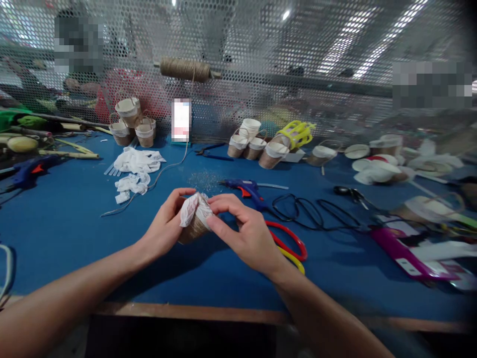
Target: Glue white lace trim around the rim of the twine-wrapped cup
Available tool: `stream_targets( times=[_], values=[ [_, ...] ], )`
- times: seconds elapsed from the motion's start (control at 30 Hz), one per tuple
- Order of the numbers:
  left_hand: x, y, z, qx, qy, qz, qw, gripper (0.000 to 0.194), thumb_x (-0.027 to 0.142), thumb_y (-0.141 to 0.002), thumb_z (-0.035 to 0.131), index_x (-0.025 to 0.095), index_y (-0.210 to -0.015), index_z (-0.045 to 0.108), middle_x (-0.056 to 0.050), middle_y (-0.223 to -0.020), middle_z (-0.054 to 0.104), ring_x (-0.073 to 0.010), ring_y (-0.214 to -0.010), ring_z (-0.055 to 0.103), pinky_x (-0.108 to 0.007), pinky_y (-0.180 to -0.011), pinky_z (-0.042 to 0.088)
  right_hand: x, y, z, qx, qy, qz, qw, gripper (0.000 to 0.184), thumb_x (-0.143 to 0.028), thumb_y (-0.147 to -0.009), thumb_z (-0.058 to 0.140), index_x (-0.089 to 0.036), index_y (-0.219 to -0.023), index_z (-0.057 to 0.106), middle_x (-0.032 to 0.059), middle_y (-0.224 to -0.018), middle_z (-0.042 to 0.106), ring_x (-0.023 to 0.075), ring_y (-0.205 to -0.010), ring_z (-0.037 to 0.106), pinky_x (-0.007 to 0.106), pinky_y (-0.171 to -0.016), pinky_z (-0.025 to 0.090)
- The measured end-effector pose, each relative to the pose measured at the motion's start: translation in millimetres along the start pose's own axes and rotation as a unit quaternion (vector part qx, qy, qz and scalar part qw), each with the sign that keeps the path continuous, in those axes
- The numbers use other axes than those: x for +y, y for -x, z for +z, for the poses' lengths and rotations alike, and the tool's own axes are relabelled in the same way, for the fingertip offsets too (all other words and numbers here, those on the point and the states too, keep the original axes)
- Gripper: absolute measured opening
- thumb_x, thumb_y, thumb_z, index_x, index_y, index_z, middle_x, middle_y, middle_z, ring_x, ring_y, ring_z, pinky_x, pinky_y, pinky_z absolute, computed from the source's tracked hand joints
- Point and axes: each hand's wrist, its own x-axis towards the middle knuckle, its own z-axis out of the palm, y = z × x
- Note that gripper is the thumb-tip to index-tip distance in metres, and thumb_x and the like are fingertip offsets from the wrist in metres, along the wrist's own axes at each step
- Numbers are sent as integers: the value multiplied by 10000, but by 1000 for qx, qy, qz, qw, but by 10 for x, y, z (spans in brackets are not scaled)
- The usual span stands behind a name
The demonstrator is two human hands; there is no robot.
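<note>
- Brown twine-wrapped cup is between the two hands, near side of the blue desk, tilted, lace end up. Can't tell if its base touches the desk.
- White lace covers the cup's upper part, bunched into a peak on top. Cup interior hidden by it.
- Left hand is clamped on the cup's left side, fingers curled behind, partly hidden.
- Right hand has thumb and fingers on the lace at the cup's right side. Hands close together, cup gripped from both sides.
- Back left: three finished-looking cups, one stacked on the other two, twine outside, white rims, thin handles. Pale insides show; contents too small to tell.
- Back centre-right: three more twine cups in a cluster, plain white cup on top, toward the rear.
- Single twine cup right of those, handle off to its right.
- Far right: pale cups and pieces, blurred, can't separate them.
- Lace scraps lie left of and beyond the hands.
- Blue glue gun is just beyond the right hand; red loop beside that wrist.
</note>
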Motion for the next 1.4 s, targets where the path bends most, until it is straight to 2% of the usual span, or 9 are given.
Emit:
stream_targets(
  times=[0.2,0.37,0.63,0.7,0.8,0.9,1.0,1.27,1.4],
  values=[
    [-39,29,-3,0,-52,30,998,350,354,-788,548,189,-1087,470,-41,-920,583,-150,-761,550,-248,-649,420,-22,-3,13,3,8,2,1000,49,-243,-803,563,-202,-787,582,63,-889,615,184,-881,581,370,-809,476],
    [-82,41,-17,3,-111,85,990,362,274,-800,546,195,-1139,446,-45,-954,538,-151,-816,527,-262,-728,414,-2,6,21,2,5,-7,1000,40,-227,-806,560,-193,-796,578,65,-888,609,175,-887,577,363,-815,466],
    [-83,42,-27,16,-94,143,985,415,253,-755,615,203,-1134,453,-59,-1010,563,-161,-888,541,-255,-781,410,-13,11,-6,10,-12,-13,1000,61,-249,-816,542,-200,-808,577,60,-897,606,179,-905,575,358,-832,457],
    [-88,22,-30,22,-58,126,990,412,302,-759,607,203,-1130,456,-46,-969,568,-153,-824,545,-250,-722,422,-15,13,-25,29,-14,-18,999,109,-277,-849,500,-208,-856,584,57,-926,614,183,-940,572,364,-856,446],
    [-99,-18,-18,34,19,55,998,383,405,-762,579,178,-1059,496,-38,-904,590,-149,-753,548,-249,-661,425,-1,8,-43,55,1,-23,998,183,-328,-883,447,-214,-924,584,62,-973,621,197,-1000,554,388,-893,424],
    [-112,-40,3,36,87,-28,995,412,463,-739,585,162,-1015,534,-45,-913,616,-174,-798,561,-267,-698,423,38,-8,-28,59,24,-47,997,184,-354,-860,490,-216,-956,567,70,-1020,614,215,-1056,524,416,-923,403],
    [-110,-30,26,20,128,-70,989,420,492,-741,574,162,-1001,556,-36,-889,635,-172,-794,561,-266,-710,413,79,-22,1,55,44,-61,996,166,-311,-837,535,-201,-959,556,87,-1014,611,217,-1052,522,418,-924,405],
    [-68,-16,76,7,168,-139,976,445,506,-720,591,144,-978,570,-52,-884,647,-174,-777,566,-269,-695,417,113,-20,24,58,58,-84,993,143,-281,-848,523,-184,-948,554,99,-986,607,207,-1010,532,411,-896,424],
    [-106,-11,56,16,120,-95,988,421,507,-737,571,157,-971,559,-39,-904,627,-176,-811,552,-276,-726,413,128,-22,50,68,75,-110,989,138,-278,-845,534,-200,-958,548,83,-977,612,210,-1013,528,426,-902,421]
  ],
)
